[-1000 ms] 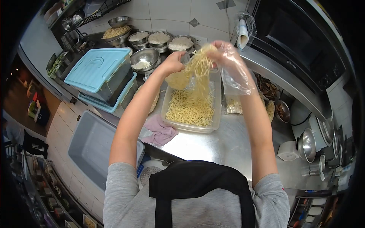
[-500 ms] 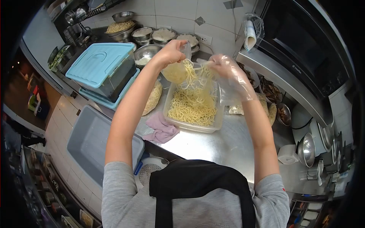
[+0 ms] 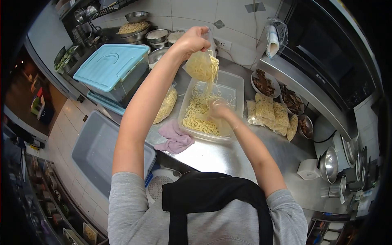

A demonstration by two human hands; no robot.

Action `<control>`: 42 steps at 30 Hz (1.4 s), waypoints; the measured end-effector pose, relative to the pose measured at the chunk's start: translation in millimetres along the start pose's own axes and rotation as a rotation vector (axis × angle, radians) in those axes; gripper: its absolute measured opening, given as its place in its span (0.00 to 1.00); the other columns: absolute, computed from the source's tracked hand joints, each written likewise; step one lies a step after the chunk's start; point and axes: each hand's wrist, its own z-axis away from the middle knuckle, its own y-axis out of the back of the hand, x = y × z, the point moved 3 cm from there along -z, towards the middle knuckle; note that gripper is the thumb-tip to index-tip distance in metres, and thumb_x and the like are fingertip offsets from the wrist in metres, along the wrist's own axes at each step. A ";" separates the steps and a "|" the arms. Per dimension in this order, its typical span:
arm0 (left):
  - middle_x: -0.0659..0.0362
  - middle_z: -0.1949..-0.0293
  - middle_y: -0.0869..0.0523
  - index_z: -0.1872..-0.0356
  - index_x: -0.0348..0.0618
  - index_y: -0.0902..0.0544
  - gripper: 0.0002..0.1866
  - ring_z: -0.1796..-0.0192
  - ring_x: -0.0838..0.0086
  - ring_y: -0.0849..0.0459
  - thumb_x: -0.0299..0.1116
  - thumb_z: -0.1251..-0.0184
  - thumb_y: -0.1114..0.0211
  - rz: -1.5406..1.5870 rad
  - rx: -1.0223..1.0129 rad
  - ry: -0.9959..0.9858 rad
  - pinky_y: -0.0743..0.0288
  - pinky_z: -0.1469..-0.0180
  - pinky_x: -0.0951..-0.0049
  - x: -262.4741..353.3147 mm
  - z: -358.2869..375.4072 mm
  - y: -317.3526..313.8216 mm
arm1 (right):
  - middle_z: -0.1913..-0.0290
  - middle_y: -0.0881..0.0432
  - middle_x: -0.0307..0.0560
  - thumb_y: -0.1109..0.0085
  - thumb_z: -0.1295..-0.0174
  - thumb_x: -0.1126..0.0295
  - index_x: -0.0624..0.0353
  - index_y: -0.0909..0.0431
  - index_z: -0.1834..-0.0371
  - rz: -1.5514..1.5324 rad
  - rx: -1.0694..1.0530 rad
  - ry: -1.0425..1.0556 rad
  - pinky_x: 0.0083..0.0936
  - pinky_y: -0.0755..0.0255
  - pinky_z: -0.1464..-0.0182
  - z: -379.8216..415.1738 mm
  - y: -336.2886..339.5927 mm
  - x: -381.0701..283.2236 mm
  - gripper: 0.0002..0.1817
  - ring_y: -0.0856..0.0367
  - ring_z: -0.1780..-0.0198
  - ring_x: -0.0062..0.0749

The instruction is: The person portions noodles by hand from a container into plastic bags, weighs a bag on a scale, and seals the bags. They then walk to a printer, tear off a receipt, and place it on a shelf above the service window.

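My left hand [image 3: 196, 41] is closed on the upper part of a clear plastic bag [image 3: 198, 68] and holds it tilted above a translucent plastic tub [image 3: 239, 87]. Yellow noodles [image 3: 214, 67] hang out of the bag's mouth down toward the tub. More noodles [image 3: 195, 114] lie tangled inside the tub. Down at the noodles in the tub is my right hand [image 3: 219, 109], in a clear plastic glove. Motion blurs its fingers, so whether they grip any strands cannot be made out.
Several bagged noodle portions [image 3: 271, 114] lie right of the tub. A bag of noodles [image 3: 166, 106] and a mauve cloth [image 3: 175, 136] are on its left. Farther left stand a blue-lidded box [image 3: 112, 65] and a grey bin [image 3: 96, 143]. Metal bowls [image 3: 157, 36] line the back.
My right hand has moved down from beside the bag to the noodles in the tub. My left hand has raised the bag slightly, and noodles now hang farther from it.
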 end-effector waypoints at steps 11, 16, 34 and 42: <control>0.45 0.35 0.39 0.37 0.26 0.44 0.36 0.32 0.64 0.40 0.12 0.55 0.50 -0.057 -0.036 0.058 0.31 0.71 0.81 -19.0 2.3 15.6 | 0.59 0.28 0.43 0.42 0.48 0.65 0.63 0.32 0.51 -1.486 0.512 0.433 0.30 0.32 0.54 117.8 185.7 6.2 0.22 0.29 0.56 0.29; 0.49 0.40 0.32 0.37 0.28 0.42 0.36 0.41 0.69 0.29 0.12 0.56 0.49 -0.117 -0.066 0.047 0.32 0.71 0.82 -20.4 7.4 2.6 | 0.67 0.23 0.43 0.41 0.44 0.69 0.63 0.29 0.62 -1.036 0.725 0.591 0.23 0.24 0.63 102.3 272.5 16.6 0.12 0.24 0.69 0.23; 0.49 0.44 0.26 0.41 0.29 0.36 0.35 0.66 0.80 0.25 0.16 0.61 0.46 -0.175 -0.276 0.045 0.31 0.70 0.82 -64.1 11.6 -41.0 | 0.68 0.20 0.47 0.45 0.54 0.75 0.64 0.25 0.62 -0.208 0.373 0.239 0.26 0.29 0.63 32.3 157.5 0.0 0.13 0.22 0.66 0.29; 0.47 0.44 0.27 0.40 0.26 0.38 0.35 0.71 0.82 0.28 0.14 0.60 0.48 -0.092 -0.207 0.115 0.32 0.72 0.82 -48.6 8.1 -30.6 | 0.45 0.29 0.55 0.31 0.60 0.67 0.61 0.35 0.41 -0.753 0.502 0.251 0.31 0.37 0.41 64.8 122.6 44.4 0.39 0.31 0.42 0.39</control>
